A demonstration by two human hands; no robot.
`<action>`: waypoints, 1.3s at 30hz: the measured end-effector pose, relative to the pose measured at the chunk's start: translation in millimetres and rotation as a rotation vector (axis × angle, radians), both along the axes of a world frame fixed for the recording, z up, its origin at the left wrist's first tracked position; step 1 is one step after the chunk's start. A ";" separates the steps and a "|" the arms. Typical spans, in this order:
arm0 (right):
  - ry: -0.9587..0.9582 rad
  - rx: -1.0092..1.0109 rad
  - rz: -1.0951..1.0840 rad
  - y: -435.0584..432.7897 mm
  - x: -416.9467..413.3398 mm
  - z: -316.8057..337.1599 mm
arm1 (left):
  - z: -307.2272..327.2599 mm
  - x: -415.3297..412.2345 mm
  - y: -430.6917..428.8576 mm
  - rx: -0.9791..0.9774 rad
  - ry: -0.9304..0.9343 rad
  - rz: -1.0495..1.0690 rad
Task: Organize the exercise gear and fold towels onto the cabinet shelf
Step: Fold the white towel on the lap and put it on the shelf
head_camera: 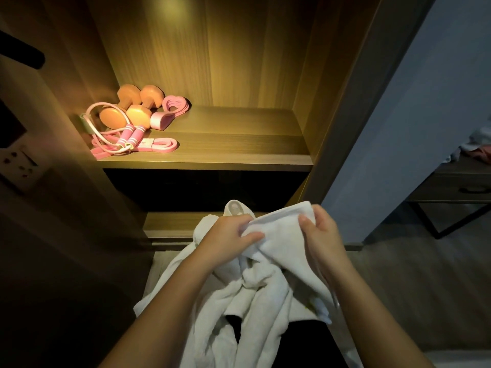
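- A heap of white towels [239, 322] is seen nearest, draped below the forearms over something dark.
- One white towel [281, 237] is held up above that heap, between both hands. It is in front of the cabinet and below the lit shelf, not on it.
- The left hand [225, 235] is closed on the towel's left edge; its grip is clamped there, with the thumb pressed on top of the fabric.
- The right hand [322, 229] is closed on the towel's right corner; its grip is likewise clamped, with the fingers curled round the cloth.
- A cream, rounded object [235, 208] is seen just behind the left hand; what it is cannot be told.
- The cabinet shelf [239, 152] lies farther back, and the exercise gear is gathered at its left end.
- A jump rope [132, 135] with pink-and-white handles is laid at the front left corner, partly over a flat pink resistance band [163, 144] near the front edge.
- Two dumbbells [138, 115] are set side by side behind the rope, toward the back left corner.
- A pink heart-shaped loop [175, 104] is placed just beside the dumbbells, on their right.
- A side table [451, 187] carrying crumpled cloth is seen at the far right.
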State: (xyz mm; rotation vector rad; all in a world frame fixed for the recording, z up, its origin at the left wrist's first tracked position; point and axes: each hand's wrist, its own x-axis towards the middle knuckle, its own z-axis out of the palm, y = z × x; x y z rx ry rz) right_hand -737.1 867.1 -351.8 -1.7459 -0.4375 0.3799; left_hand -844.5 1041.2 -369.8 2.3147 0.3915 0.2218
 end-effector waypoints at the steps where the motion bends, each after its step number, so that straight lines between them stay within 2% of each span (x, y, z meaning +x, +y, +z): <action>1: 0.014 0.013 -0.053 -1.5 2.3 2.3 | -1.9 -2.7 4.1 -0.030 0.045 -0.018; 4: 0.048 0.097 -0.090 -6.2 8.9 7.0 | -4.7 -8.2 11.7 -0.171 0.020 0.037; 6: 0.030 0.141 0.003 -6.5 7.3 12.2 | -1.8 -4.2 8.1 -0.117 -0.059 0.119; 9: -0.037 0.062 0.193 -2.3 1.5 16.4 | 8.8 6.7 -1.4 -0.003 -0.169 0.157; 10: -0.027 0.052 0.181 -2.2 1.8 15.9 | 11.4 8.5 -1.6 0.016 -0.192 0.142; 12: 0.032 0.118 0.019 -5.0 7.7 19.3 | 12.3 8.9 6.7 0.041 -0.161 0.079; 15: -0.025 0.110 -0.187 -16.4 25.9 20.6 | 3.5 4.6 21.5 0.106 0.094 -0.022; 17: -0.038 0.100 -0.255 -22.4 31.3 19.5 | -3.7 3.3 28.5 0.162 0.176 -0.027; 20: 0.006 0.124 -0.377 -23.7 31.9 13.0 | -4.5 6.7 37.8 0.142 0.090 0.099; 24: 0.038 0.200 -0.489 -17.3 26.4 13.4 | 13.6 21.2 32.9 -0.074 -0.111 0.439; 27: 0.028 0.262 -0.499 -9.3 17.3 18.4 | 44.1 30.2 15.6 0.031 -0.169 0.511; 30: -0.064 0.223 -0.308 0.7 3.4 22.4 | 73.1 31.9 -9.1 0.179 -0.114 0.275; 32: -0.121 0.191 -0.068 5.6 -3.0 22.0 | 82.8 28.8 -20.0 0.108 -0.105 0.116; 34: -0.071 0.178 0.133 8.2 -4.2 22.3 | 84.9 24.1 -22.3 0.023 -0.128 0.015; 37: -0.119 -0.006 0.326 12.5 -2.9 23.4 | 82.8 19.9 -21.0 -0.011 -0.263 -0.012; 39: -0.111 -0.034 0.304 15.5 -3.7 22.4 | 76.8 19.5 -16.7 -0.025 -0.336 0.035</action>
